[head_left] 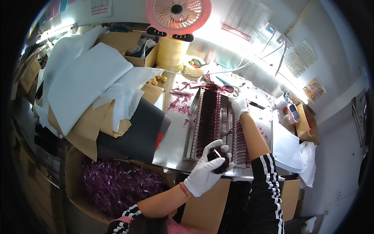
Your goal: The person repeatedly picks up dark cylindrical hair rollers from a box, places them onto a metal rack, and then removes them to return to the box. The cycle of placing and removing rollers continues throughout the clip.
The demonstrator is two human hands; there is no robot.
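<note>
In its white glove, my left hand (pixel 206 171) curls around a dark, rounded lens (pixel 219 159), perhaps more than one, in front of the rack's near edge. My right hand (pixel 238 104), gloved too, is at the rack's far right end; its fingertips close on a reddish tinted lens (pixel 227 89), though the exact grip is small and partly hidden. Between the hands lies a metal rack (pixel 192 134) with toothed rails. Dark purple lenses (pixel 209 117) stand on edge in a long row down its left side, and a shorter row (pixel 241 146) fills the near right.
Purple plastic scraps (pixel 181 103) litter the metal table around the rack. A black pen (pixel 257 105) lies right of my right hand. Paper sheets (pixel 89 70) are heaped at left, above a box of purple pieces (pixel 120 187). A pink fan (pixel 177 15) stands at the back.
</note>
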